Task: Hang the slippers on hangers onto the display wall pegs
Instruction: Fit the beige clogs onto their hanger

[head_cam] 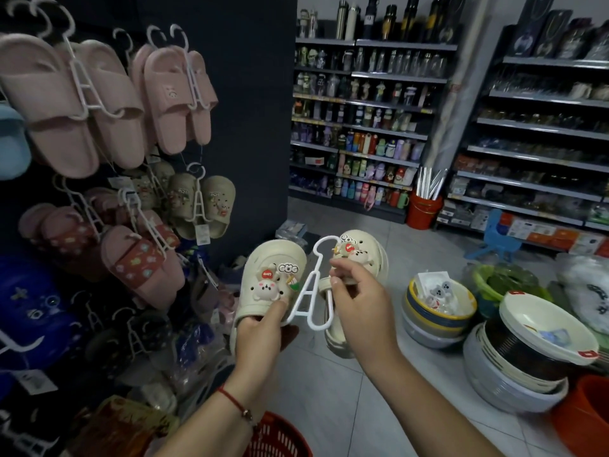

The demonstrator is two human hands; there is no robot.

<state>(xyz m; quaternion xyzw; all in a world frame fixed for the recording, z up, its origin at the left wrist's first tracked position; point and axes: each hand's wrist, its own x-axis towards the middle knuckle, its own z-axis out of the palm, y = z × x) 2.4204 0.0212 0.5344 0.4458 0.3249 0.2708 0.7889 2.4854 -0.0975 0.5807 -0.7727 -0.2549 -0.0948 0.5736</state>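
A pair of cream clog slippers with cartoon charms sits on a white plastic hanger (311, 288) held in front of me. My left hand (263, 331) grips the left clog (270, 278) from below, thumb on its top. My right hand (357, 298) pinches the strap end of the right clog (357, 250), which hangs on the hanger's right arm. The hanger's hook points up, free of any peg. To the left, the dark display wall (250, 127) carries pink slippers (82, 103), beige slippers (201, 202) and red-strapped slippers (138, 262), all on white hangers.
A red basket (280, 437) lies on the floor below my arms. Stacked bowls and basins (527, 351) stand to the right, with an orange bucket (423, 211) and a blue child's chair (499, 235) further back. Shelves of bottles (362, 127) fill the back wall.
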